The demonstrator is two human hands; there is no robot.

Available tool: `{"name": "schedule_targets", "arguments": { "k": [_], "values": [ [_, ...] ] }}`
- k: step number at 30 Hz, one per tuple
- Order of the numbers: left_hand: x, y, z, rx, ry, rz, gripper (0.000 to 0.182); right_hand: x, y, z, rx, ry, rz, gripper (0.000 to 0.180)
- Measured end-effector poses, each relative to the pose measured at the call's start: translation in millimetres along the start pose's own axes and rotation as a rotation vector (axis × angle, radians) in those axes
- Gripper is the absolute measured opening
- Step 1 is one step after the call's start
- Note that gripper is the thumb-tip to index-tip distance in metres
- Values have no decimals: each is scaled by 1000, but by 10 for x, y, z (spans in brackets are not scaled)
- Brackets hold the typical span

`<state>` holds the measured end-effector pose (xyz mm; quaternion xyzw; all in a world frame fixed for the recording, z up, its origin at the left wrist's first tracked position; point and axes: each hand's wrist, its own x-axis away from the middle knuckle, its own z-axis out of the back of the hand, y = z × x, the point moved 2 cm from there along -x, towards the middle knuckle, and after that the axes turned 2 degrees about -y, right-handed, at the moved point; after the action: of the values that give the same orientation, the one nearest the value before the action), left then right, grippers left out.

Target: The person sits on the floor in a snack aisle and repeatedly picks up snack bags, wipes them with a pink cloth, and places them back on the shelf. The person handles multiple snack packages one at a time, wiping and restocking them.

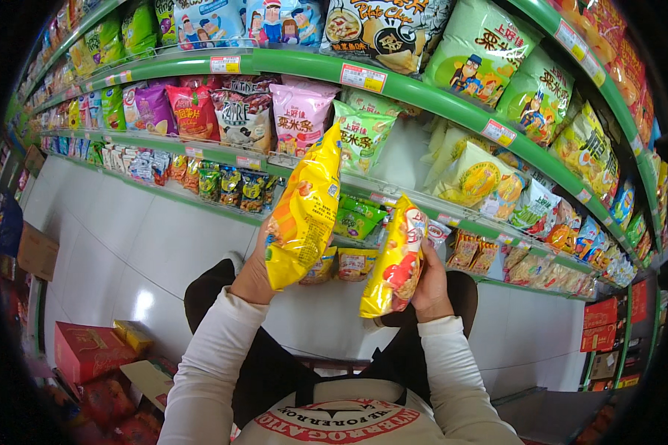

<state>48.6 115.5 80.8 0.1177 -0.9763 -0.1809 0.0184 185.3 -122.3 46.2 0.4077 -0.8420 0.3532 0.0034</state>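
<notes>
My left hand (256, 275) grips a yellow and orange snack bag (306, 208) from its left side, with small print on the side facing me. The bag stands upright and tilts to the right; most of my fingers are hidden behind it. In my right hand (433, 283) is a smaller-looking yellow snack bag (398, 261) with red pictures, held by its right edge and seen partly side-on. The two bags are apart, in front of the shelves. Behind them, a green snack bag (364, 139) and a pink snack bag (303, 117) stand on the middle shelf.
Green-edged shelves (295, 61) packed with snack bags curve across the view. A gap (403, 150) lies right of the green bag. Yellow bags (356, 264) sit low between my knees. A red carton (89, 350) and a cardboard box (37, 251) stand on the left.
</notes>
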Motion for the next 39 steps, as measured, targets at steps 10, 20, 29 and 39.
{"name": "schedule_targets", "arguments": {
  "k": [10,20,29,39],
  "values": [
    [264,-414,460,34,151,171,63,-5,-409,-662,425,146,592,30],
    [299,-165,-204,-1200,-309,11,54,251,-212,-712,664,-150,400,42],
    [529,-385,-509,-1733,-331,-173,46,512,-838,-716,1202,-177,756,49],
    [623,-419,-727,-2000,-381,-191,52,628,-842,-991,1455,-506,779,24]
  ]
}}
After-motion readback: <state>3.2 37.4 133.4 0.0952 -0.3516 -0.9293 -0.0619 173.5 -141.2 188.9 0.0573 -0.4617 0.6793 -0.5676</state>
